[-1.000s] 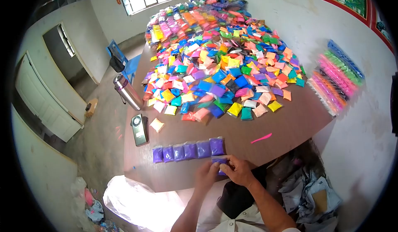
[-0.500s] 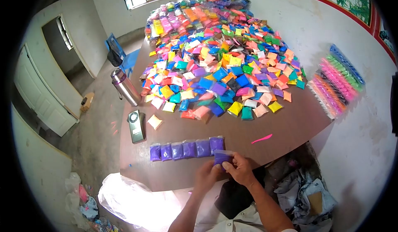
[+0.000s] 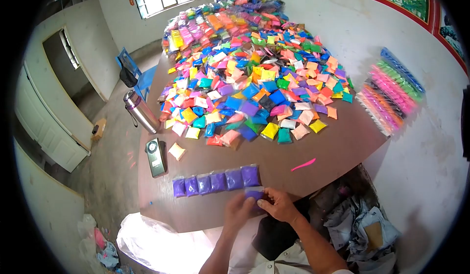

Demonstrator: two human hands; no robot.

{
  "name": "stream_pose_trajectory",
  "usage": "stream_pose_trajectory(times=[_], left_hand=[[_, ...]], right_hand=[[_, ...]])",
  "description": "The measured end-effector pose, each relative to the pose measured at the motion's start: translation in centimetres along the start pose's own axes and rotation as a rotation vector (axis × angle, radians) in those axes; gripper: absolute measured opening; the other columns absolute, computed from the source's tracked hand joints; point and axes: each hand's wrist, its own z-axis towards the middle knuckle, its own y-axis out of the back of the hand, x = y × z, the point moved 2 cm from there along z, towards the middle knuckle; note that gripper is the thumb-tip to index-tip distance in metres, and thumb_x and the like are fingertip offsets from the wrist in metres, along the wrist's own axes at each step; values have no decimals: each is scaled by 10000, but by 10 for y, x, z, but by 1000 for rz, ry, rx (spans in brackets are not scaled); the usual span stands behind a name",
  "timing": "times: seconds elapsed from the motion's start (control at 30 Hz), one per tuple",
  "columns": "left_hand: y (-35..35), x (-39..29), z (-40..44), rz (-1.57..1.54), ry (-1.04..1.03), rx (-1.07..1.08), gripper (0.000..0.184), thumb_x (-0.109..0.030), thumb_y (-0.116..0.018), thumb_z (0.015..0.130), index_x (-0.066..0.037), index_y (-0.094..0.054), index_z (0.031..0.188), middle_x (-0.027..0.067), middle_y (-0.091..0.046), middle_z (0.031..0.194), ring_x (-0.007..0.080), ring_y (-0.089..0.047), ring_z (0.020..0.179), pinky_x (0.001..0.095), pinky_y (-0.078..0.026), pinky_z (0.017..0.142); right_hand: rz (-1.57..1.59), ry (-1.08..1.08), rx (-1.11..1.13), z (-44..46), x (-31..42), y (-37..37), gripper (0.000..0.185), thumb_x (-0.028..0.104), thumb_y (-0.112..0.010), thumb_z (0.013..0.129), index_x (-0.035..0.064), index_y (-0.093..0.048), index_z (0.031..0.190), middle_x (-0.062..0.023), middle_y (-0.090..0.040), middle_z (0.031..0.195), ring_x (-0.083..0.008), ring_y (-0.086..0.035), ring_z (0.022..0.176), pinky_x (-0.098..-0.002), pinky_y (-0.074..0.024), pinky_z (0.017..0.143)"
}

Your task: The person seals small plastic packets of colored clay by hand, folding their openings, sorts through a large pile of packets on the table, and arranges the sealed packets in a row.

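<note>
Between my two hands, over the table's near edge, is a purple packet [image 3: 254,194] in clear film. My left hand [image 3: 239,211] grips its left side, slightly blurred. On the right side, my right hand [image 3: 277,205] pinches it with thumb and fingers. Just beyond lies a row of several purple packets [image 3: 217,181], side by side on the brown table [image 3: 235,156]. A pink plastic knife [image 3: 303,165] rests to the right of the row.
A large heap of colourful packets [image 3: 249,93] covers the table's far part. At the left stand a steel flask [image 3: 142,112] and a dark green device [image 3: 155,157], with one cream packet [image 3: 176,151] nearby. Bundled coloured packs [image 3: 390,90] lie at the right edge.
The view has shifted a little. The held packet was lifted and turned to show more of its face, then tipped lower again. Both hands have kept hold of it.
</note>
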Motion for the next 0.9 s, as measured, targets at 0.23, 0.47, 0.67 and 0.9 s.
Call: stream_pose_trajectory(times=[0.23,0.47,0.67,0.9], left_hand=[[3,15,1,35,-83,10,176,-166,-671,1009,1,-705,1055,23,-704,943,87,-650,844,260,-558,772],[9,21,4,93,30,40,139,-152,-668,1011,-18,-694,1036,25,-701,964,79,-658,823,250,-571,715],[2,2,-2,-64,5,-1,112,-140,-680,1001,-31,-699,985,-16,-685,875,50,-618,781,218,-526,638],[1,0,0,46,-4,-35,148,-177,-704,988,-35,-707,946,-49,-650,814,25,-552,711,202,-440,609]], right_hand=[[133,-7,-19,3,0,-2,281,146,-696,945,30,-700,1200,-63,-724,983,-107,-660,894,-300,-546,837],[35,30,-61,1,-1,1,213,169,-710,938,31,-737,1099,-61,-719,901,-115,-656,840,-312,-541,788],[53,29,-84,2,-2,-1,190,174,-708,938,24,-730,1051,-69,-716,886,-116,-651,818,-305,-537,766],[-18,49,-99,0,0,0,172,164,-706,936,9,-724,1007,-60,-722,869,-109,-658,813,-288,-538,757]])
